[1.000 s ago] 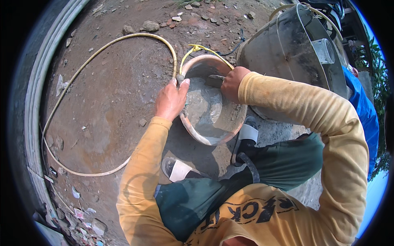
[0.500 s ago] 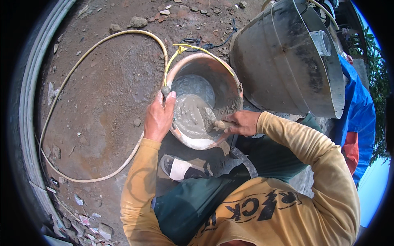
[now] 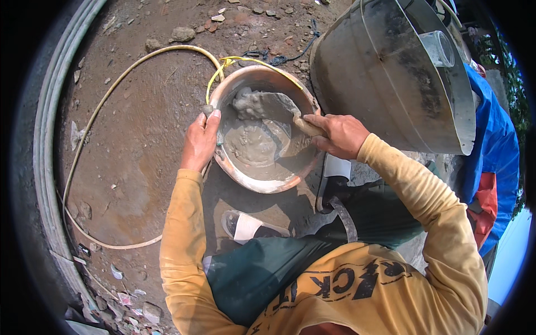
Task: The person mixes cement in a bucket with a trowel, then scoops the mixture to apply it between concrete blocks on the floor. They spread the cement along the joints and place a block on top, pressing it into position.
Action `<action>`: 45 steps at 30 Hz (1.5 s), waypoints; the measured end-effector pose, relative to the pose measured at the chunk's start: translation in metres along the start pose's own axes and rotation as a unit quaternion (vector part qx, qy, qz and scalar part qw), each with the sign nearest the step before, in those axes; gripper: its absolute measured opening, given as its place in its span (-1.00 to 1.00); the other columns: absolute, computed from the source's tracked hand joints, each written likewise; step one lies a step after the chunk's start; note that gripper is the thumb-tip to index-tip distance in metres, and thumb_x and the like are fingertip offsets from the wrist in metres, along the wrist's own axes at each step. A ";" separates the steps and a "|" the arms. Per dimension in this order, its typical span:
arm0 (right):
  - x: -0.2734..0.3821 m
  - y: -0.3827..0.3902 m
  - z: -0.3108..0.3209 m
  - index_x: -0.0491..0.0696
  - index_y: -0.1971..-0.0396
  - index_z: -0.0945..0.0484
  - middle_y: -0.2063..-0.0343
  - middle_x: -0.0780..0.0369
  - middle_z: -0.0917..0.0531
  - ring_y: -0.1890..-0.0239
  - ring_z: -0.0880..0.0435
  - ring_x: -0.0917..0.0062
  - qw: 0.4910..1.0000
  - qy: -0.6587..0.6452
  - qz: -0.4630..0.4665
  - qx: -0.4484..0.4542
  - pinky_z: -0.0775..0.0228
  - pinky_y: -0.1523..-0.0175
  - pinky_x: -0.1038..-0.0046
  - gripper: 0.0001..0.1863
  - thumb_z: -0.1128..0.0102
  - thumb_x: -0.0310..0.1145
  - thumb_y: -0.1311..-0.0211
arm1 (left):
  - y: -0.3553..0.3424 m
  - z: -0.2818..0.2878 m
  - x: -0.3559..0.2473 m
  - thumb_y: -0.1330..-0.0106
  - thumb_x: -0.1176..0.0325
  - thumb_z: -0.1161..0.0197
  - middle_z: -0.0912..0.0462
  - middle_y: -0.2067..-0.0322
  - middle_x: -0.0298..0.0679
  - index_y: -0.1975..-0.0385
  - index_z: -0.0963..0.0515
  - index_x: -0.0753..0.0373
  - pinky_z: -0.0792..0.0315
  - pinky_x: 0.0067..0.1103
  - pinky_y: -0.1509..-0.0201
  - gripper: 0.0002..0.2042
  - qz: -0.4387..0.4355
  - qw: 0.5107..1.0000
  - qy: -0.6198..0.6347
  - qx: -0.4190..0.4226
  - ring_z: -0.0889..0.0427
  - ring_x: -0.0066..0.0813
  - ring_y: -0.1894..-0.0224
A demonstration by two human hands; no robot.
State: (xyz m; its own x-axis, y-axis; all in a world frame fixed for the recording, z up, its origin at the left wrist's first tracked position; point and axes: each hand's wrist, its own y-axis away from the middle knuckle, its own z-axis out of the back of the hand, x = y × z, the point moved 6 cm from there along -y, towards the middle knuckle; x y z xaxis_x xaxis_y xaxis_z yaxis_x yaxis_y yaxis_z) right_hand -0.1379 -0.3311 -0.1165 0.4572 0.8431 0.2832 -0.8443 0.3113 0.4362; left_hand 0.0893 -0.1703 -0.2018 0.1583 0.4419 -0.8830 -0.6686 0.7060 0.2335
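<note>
A round bucket (image 3: pixel 257 185) with a pale, mortar-smeared rim stands on the ground in front of me and holds wet grey mortar (image 3: pixel 248 144). My left hand (image 3: pixel 201 140) is closed on the bucket's left rim, beside the lump where the yellow rope handle (image 3: pixel 245 57) is fixed. In my right hand (image 3: pixel 343 137) is the wooden handle of a trowel (image 3: pixel 309 126). Its blade lies over the far part of the bucket's mouth and carries a thick heap of mortar. My right fingertips are partly hidden behind the handle.
A large grey metal drum (image 3: pixel 379 78) stands close at the right, with a clear plastic container (image 3: pixel 437 49) at its opening. Beyond it hangs a blue tarp (image 3: pixel 491 162). A yellowish hose (image 3: pixel 95 117) loops over the dirt at left, near long pipes (image 3: pixel 47 139). Stones lie around.
The trowel has risen out of the mortar and swung toward the far side of the bucket, now loaded. The bucket and my left hand appear shifted a little left in view.
</note>
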 end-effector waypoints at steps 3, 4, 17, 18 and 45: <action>-0.003 -0.009 0.019 0.06 -0.06 -0.45 0.28 0.03 -0.61 0.30 -0.68 0.22 0.979 0.199 0.032 0.038 -0.52 0.20 0.24 -0.58 0.00 -0.34 -0.15 | -0.008 0.005 0.010 -0.36 0.03 -0.03 -0.48 0.57 0.00 0.42 -0.44 0.42 -0.36 -0.40 0.28 -0.54 -0.018 0.999 -0.033 -0.001 -0.40 -0.29 0.49; 0.004 -0.013 0.019 0.07 -0.06 -0.45 0.29 0.04 -0.61 0.30 -0.69 0.24 0.972 0.225 0.050 0.053 -0.52 0.21 0.24 -0.59 0.01 -0.34 -0.17 | -0.010 0.004 0.015 -0.36 0.02 -0.02 -0.51 0.54 0.05 0.42 -0.45 0.43 -0.36 -0.38 0.26 -0.54 -0.016 0.999 -0.023 0.021 -0.45 -0.21 0.47; -0.184 0.133 0.329 -0.10 -0.03 -0.52 0.26 0.19 -0.65 0.31 -0.58 0.54 0.869 -0.004 -0.079 -0.489 -0.44 0.22 0.46 -0.46 -0.02 0.06 -0.33 | -0.008 0.018 0.031 -0.40 0.07 -0.01 -0.58 0.36 -0.27 0.13 -0.52 0.40 -0.37 -0.57 0.14 -0.57 0.036 0.998 0.023 0.042 -0.45 -0.60 0.27; -0.239 0.142 0.337 -0.11 -0.05 -0.51 0.20 0.16 -0.64 0.25 -0.59 0.51 0.862 0.032 -0.188 -0.471 -0.45 0.18 0.45 -0.40 0.00 0.12 -0.30 | -0.004 0.020 0.040 -0.39 0.04 -0.02 -0.58 0.36 -0.26 0.10 -0.51 0.39 -0.39 -0.57 0.23 -0.55 0.139 0.987 -0.044 0.066 -0.47 -0.58 0.29; -0.378 0.081 0.310 0.22 -0.07 -0.46 0.21 0.12 -0.66 0.11 -0.62 0.20 0.838 0.091 -0.355 -0.405 -0.42 0.00 0.19 -0.64 0.04 -0.21 -0.27 | 0.106 0.010 -0.127 -0.42 0.11 0.01 -0.44 -0.13 0.05 -0.15 -0.37 0.37 -0.22 -0.39 -0.28 -0.52 0.195 0.954 -0.228 -0.001 -0.39 -0.10 -0.20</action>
State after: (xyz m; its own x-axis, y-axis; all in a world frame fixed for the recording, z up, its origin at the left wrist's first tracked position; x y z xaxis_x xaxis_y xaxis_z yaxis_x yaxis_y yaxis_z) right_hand -0.2925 -0.7611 0.0768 0.9367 0.3488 0.0314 -0.3236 0.8961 -0.3039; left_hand 0.0057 -0.1465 -0.0607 0.1969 0.8655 -0.4606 -0.7425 0.4385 0.5063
